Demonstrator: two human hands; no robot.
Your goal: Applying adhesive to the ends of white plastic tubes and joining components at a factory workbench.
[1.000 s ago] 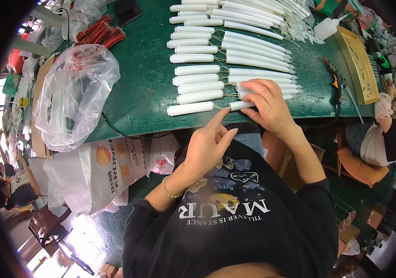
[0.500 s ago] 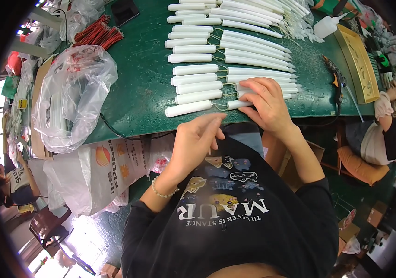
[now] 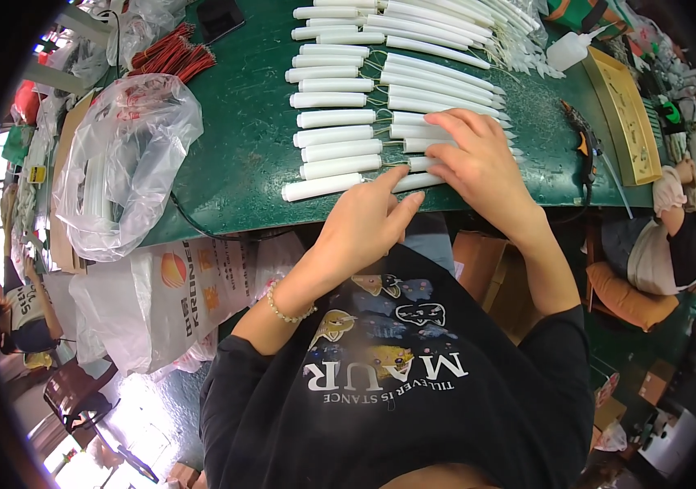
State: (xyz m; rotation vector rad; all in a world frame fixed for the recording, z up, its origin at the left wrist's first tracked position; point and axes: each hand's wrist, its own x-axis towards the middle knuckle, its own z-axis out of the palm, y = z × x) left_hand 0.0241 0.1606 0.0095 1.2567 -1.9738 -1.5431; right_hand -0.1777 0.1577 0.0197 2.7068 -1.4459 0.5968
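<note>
White candle-shaped tubes lie in rows on the green table; short blunt tubes (image 3: 334,134) on the left are joined by thin wires to long pointed tubes (image 3: 445,85) on the right. My right hand (image 3: 482,163) is over the nearer long tubes, its lower fingertips closed around a white candle tube (image 3: 419,164) while a higher finger rests farther up. My left hand (image 3: 364,220) is beside the nearest short tube (image 3: 321,187). Its index finger stretches to the wire by the held tube's end, and its thumb stands apart. My right palm hides some pointed ends.
A clear plastic bag (image 3: 132,167) with tubes lies at the left, near a bundle of red wires (image 3: 173,57). On the right are a glue gun (image 3: 584,147), a yellow tray (image 3: 629,122) and a white squeeze bottle (image 3: 569,50). Another person (image 3: 682,236) sits at the far right.
My left hand has moved up and right, its index finger now reaching the wires. My right hand has shifted slightly up and right along the long tubes.
</note>
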